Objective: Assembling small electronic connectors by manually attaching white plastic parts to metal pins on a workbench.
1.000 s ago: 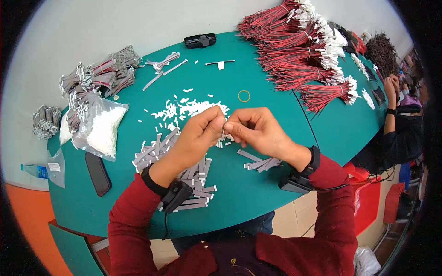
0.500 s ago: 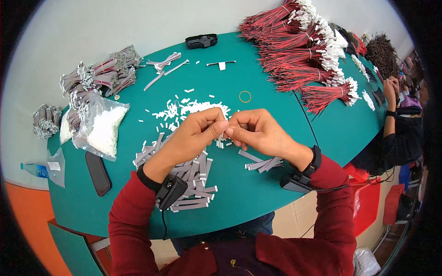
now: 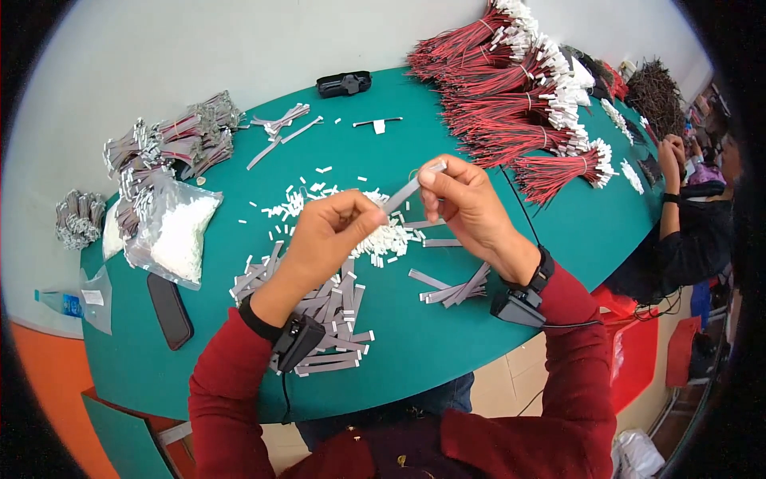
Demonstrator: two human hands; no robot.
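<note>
While left hand (image 3: 331, 230) and right hand (image 3: 476, 206), fingertips closed, pinch opposite ends of a flat grey ribbon cable (image 3: 402, 195) above small white plastic-looking pieces (image 3: 386, 239), a slack grip could drop it among them.

My feed shows a green table (image 3: 415, 351) — on it gray cables (image 3: 333, 307), white pieces (image 3: 387, 239), 1 phone (image 3: 170, 311), red-black wire bundles (image 3: 499, 137).

Grey strip (image 3: 403, 195) end unseen in left grip (image 3: 333, 231)
</note>
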